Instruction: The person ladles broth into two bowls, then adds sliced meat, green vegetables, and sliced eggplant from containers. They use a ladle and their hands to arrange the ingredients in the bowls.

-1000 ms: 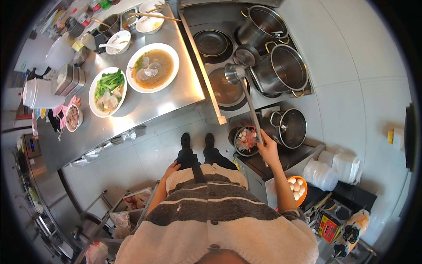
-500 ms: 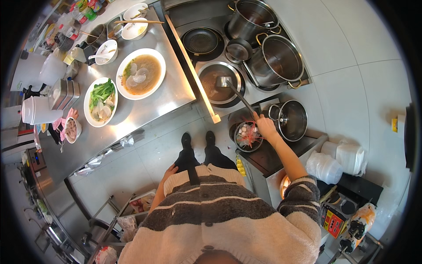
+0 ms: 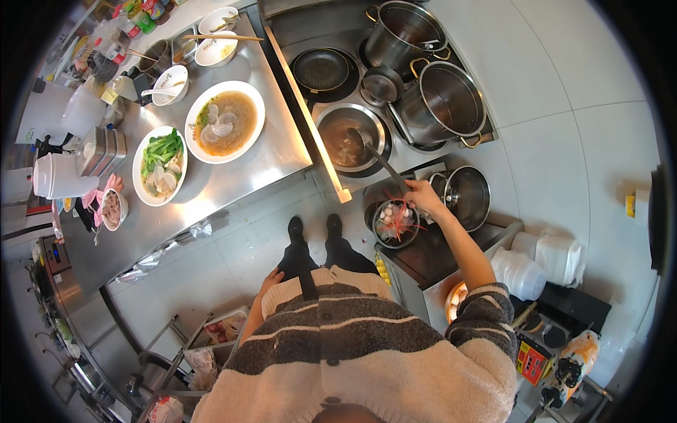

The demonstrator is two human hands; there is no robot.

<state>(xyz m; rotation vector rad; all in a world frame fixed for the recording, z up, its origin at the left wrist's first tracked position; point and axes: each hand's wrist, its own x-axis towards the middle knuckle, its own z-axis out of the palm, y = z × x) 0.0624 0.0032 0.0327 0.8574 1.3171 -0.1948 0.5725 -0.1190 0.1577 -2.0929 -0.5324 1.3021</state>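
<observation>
My right hand [image 3: 422,197] is closed round the long handle of a ladle [image 3: 381,161]. The ladle's bowl dips into brown broth [image 3: 343,138] inside a wide steel pan [image 3: 326,114] on the stove. Just below that hand, a pot [image 3: 381,243] holds a clear bag tied with red strings, with pale round things inside. My left hand [image 3: 271,281] lies against my thigh, its fingers flat and holding nothing. On the steel counter to the left stand a white bowl of noodle soup [image 3: 243,116] topped with pale slices and an oval dish with green leaves [image 3: 162,149].
Two tall steel pots [image 3: 451,99] and a small saucepan [image 3: 383,85] stand right of the pan. Behind it is a black frying pan [image 3: 321,69]. A lidded pot [image 3: 468,197] sits beside my right hand. A pale bar [image 3: 310,120] runs between counter and stove.
The ladle's bowl, earlier showing its hollow at the broth's surface, has turned and sunk lower into the broth. My right hand has shifted slightly; my left hand stays on my thigh.
</observation>
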